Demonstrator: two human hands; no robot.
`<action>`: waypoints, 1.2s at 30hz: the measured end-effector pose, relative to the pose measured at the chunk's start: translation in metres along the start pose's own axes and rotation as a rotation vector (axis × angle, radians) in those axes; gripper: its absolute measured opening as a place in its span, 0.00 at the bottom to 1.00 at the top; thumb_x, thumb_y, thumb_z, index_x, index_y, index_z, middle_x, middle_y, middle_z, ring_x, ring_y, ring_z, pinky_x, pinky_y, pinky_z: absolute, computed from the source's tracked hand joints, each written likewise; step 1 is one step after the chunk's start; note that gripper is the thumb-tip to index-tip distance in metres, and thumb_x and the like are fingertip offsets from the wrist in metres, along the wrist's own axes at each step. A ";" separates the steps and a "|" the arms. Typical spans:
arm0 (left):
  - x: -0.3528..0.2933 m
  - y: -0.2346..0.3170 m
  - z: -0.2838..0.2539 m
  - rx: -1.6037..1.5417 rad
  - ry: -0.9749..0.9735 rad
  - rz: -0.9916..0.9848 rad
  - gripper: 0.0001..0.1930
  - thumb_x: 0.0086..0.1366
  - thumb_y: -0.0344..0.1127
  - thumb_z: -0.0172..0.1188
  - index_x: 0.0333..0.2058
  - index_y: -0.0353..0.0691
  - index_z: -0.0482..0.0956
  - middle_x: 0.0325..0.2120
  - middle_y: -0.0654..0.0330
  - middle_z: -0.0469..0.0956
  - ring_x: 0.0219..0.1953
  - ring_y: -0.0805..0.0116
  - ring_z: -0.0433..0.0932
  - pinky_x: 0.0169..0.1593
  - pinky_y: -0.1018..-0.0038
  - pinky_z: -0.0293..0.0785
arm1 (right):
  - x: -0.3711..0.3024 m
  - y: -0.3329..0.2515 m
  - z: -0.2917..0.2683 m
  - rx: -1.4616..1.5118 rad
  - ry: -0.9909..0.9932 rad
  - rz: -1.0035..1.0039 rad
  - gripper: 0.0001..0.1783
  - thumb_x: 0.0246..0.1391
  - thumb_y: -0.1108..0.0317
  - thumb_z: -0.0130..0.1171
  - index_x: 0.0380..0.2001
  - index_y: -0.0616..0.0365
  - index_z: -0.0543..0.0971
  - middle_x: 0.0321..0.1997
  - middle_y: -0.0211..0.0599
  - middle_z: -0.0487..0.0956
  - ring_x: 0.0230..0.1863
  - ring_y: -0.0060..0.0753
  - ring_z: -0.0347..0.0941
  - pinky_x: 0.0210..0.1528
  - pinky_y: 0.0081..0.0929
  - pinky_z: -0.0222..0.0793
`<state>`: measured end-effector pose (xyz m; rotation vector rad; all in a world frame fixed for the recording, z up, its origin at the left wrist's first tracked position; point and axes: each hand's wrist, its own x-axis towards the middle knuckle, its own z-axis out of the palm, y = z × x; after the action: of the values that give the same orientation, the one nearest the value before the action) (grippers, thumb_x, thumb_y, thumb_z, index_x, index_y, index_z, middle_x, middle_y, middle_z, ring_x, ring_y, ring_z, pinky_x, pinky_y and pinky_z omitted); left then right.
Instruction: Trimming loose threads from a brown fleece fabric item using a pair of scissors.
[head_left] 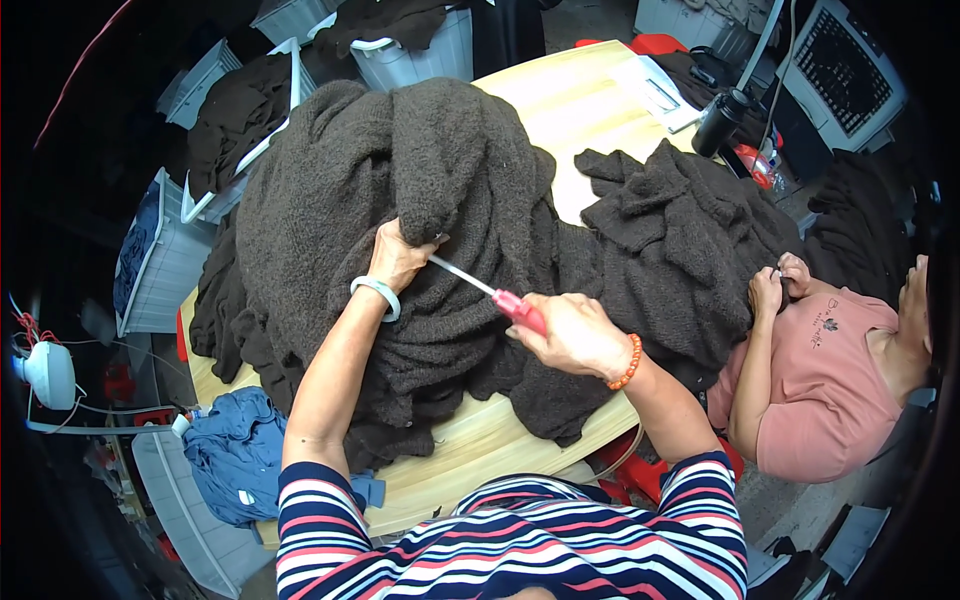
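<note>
The right hand (580, 335) grips the pink-handled tool (521, 312), its shaft (464, 274) slanting far and left toward the left hand (399, 256), which clutches the dark cloth (435, 165).

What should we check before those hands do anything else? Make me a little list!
1. Right hand has the red handle of the tool: ok, it is wrapped round it.
2. Left hand has hold of the dark knit fabric: ok, it grips a fold.
3. The tool's tip is well away from the left hand's fingers: not ok, it is right by them.
4. The tip is touching the fabric: cannot tell from this view.
5. The co-worker's hands are away from the tool: ok, they are off to the right.
</note>
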<state>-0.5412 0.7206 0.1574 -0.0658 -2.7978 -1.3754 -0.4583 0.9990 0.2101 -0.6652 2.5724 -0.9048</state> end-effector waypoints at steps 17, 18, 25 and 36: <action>-0.041 0.022 -0.027 0.769 0.096 0.377 0.31 0.47 0.40 0.74 0.52 0.41 0.76 0.39 0.57 0.74 0.42 0.57 0.73 0.45 0.66 0.68 | -0.007 -0.001 0.012 -0.040 0.038 -0.023 0.16 0.58 0.56 0.59 0.38 0.58 0.75 0.27 0.53 0.80 0.34 0.58 0.79 0.39 0.50 0.73; -0.039 0.017 -0.027 0.789 0.041 0.339 0.29 0.46 0.39 0.74 0.49 0.40 0.77 0.37 0.57 0.75 0.41 0.57 0.74 0.46 0.65 0.68 | -0.008 -0.007 0.011 -0.040 0.022 -0.028 0.16 0.57 0.56 0.59 0.37 0.58 0.75 0.27 0.52 0.80 0.34 0.57 0.79 0.40 0.50 0.73; -0.033 0.006 -0.026 0.661 -0.002 0.238 0.16 0.45 0.36 0.74 0.29 0.39 0.75 0.21 0.52 0.76 0.30 0.50 0.78 0.36 0.58 0.73 | -0.018 -0.012 0.013 -0.100 0.037 -0.018 0.17 0.56 0.53 0.60 0.38 0.56 0.77 0.27 0.53 0.80 0.34 0.60 0.78 0.41 0.49 0.73; -0.065 0.032 -0.048 0.508 0.222 0.538 0.24 0.51 0.32 0.71 0.48 0.40 0.76 0.41 0.52 0.71 0.43 0.53 0.71 0.46 0.64 0.71 | -0.031 0.003 0.017 -0.021 0.022 -0.023 0.14 0.56 0.55 0.60 0.35 0.55 0.75 0.26 0.50 0.80 0.32 0.58 0.78 0.36 0.49 0.73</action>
<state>-0.4749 0.7002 0.2093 -0.5624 -2.5696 -0.5104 -0.4261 1.0090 0.2004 -0.6962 2.6023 -0.8982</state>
